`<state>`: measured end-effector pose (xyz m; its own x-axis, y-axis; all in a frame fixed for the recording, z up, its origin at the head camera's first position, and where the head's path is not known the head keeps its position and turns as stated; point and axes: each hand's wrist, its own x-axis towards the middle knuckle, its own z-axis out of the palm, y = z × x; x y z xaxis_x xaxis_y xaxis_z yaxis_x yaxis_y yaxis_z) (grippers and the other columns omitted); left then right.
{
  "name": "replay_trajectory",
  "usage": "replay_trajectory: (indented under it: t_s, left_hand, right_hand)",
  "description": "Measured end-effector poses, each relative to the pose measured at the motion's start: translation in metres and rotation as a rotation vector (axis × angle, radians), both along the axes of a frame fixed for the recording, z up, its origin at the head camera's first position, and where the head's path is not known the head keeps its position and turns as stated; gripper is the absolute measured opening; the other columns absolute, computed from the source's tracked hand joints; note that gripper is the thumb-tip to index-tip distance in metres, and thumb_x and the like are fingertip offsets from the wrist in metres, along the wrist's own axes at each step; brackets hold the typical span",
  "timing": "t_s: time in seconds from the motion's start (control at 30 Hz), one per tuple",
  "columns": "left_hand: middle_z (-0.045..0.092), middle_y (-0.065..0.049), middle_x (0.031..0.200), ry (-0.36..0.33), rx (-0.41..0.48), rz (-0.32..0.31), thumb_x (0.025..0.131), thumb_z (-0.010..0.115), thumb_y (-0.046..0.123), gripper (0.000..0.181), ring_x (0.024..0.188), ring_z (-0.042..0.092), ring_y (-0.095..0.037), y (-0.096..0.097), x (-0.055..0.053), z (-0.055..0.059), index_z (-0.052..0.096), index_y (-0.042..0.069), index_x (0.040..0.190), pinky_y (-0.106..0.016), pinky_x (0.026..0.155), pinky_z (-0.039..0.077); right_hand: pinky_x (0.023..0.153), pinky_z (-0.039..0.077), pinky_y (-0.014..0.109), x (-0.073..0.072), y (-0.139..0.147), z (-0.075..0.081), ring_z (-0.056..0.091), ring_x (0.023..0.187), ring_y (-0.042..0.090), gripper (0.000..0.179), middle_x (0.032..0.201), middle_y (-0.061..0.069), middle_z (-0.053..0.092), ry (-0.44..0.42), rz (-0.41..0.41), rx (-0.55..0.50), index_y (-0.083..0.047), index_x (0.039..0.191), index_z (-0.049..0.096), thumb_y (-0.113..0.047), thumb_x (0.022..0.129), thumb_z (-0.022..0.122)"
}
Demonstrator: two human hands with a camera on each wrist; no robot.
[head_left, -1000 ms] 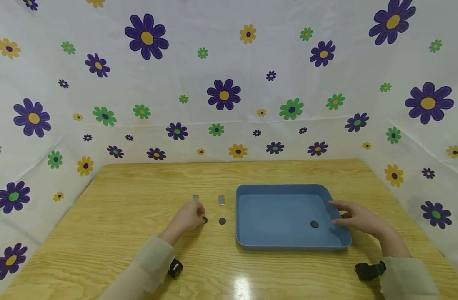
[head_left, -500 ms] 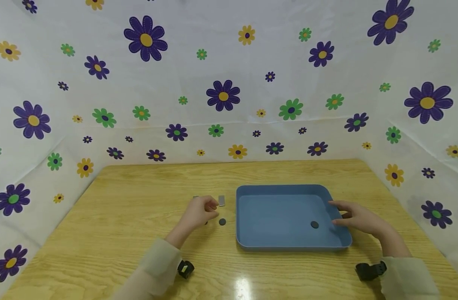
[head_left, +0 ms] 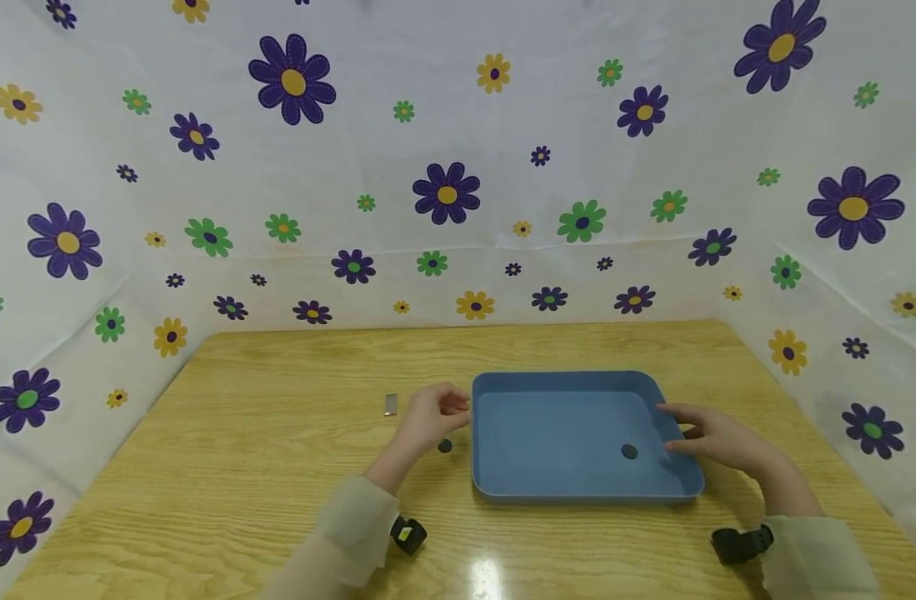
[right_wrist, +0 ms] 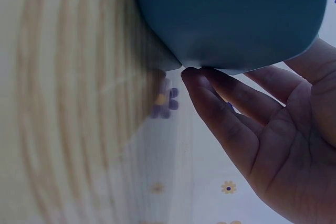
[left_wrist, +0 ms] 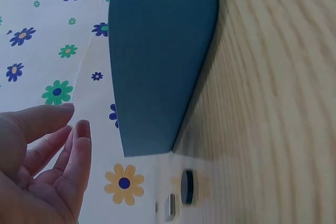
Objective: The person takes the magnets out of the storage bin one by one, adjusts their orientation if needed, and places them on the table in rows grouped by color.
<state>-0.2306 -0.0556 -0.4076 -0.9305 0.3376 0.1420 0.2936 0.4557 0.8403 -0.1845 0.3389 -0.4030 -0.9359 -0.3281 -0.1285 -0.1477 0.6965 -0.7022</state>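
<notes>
A blue rectangular tray (head_left: 570, 417) stands on the table with a dark round disc (head_left: 629, 451) lying inside, toward its right end. My left hand (head_left: 432, 412) hovers beside the tray's left wall. Its thumb and fingers are loosely bent and apart in the left wrist view, with nothing visible between them. Below that hand lies another dark disc (head_left: 445, 446). A small silver rectangular piece (head_left: 391, 405) lies farther left; a similar silver piece (left_wrist: 169, 207) shows in the left wrist view. My right hand (head_left: 720, 435) holds the tray's right wall, fingers and thumb at the rim.
The wooden table (head_left: 277, 467) extends around the tray. A white sheet (head_left: 367, 150) printed with flowers hangs behind the table and along both sides. A black camera mount (head_left: 408, 534) sits at the left wrist, and another mount (head_left: 738, 543) at the right wrist.
My left hand has moved right, from a dark disc at the left to beside the tray, uncovering the left silver piece. That disc is hidden now. The right hand and tray have stayed put.
</notes>
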Motion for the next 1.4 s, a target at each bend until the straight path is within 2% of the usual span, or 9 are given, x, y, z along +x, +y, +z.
replay_trajectory:
  t_s: [0.47,0.67,0.97,1.13,1.4]
  left_hand:
    - [0.06,-0.005,0.088,-0.058,0.088,-0.074,0.08,0.065,0.007,0.023,0.079,0.057,-0.017,0.045,-0.001,0.0,0.06,-0.003,0.101,-0.024,0.063,0.047]
    - [0.061,-0.004,0.086,-0.074,0.111,-0.06,0.079,0.066,0.007,0.023,0.077,0.058,-0.015,0.062,-0.002,-0.002,0.062,-0.002,0.099,-0.024,0.062,0.047]
    - [0.062,-0.004,0.086,-0.075,0.133,-0.08,0.079,0.067,0.008,0.025,0.077,0.058,-0.014,0.082,-0.007,-0.011,0.061,-0.001,0.102,-0.023,0.062,0.047]
    - [0.062,-0.001,0.086,-0.093,0.127,-0.085,0.079,0.066,0.01,0.026,0.076,0.058,-0.011,0.094,-0.005,-0.012,0.062,0.0,0.103,-0.023,0.061,0.047]
    - [0.062,0.0,0.084,-0.086,0.144,-0.106,0.079,0.067,0.009,0.024,0.074,0.057,-0.009,0.11,-0.001,-0.013,0.062,0.0,0.101,-0.021,0.06,0.046]
  right_hand:
    - [0.081,0.042,0.05,0.002,0.001,-0.004,0.038,0.11,0.049,0.065,0.126,0.034,0.035,0.007,0.01,0.002,0.009,0.131,0.034,-0.023,0.082,0.063]
    - [0.08,0.043,0.049,0.002,0.001,-0.002,0.038,0.11,0.049,0.065,0.128,0.034,0.032,-0.007,0.007,-0.008,0.009,0.132,0.032,-0.022,0.083,0.063]
    - [0.08,0.043,0.049,0.002,0.0,0.0,0.039,0.11,0.049,0.066,0.129,0.033,0.032,0.0,0.0,0.005,0.008,0.132,0.032,-0.023,0.083,0.063]
    - [0.081,0.043,0.049,0.002,0.001,-0.001,0.038,0.11,0.048,0.067,0.13,0.033,0.031,-0.009,-0.008,0.006,0.007,0.132,0.033,-0.025,0.082,0.063]
    - [0.081,0.042,0.049,0.001,0.0,-0.002,0.038,0.11,0.048,0.067,0.13,0.032,0.031,-0.024,-0.016,0.001,0.006,0.132,0.033,-0.026,0.082,0.063]
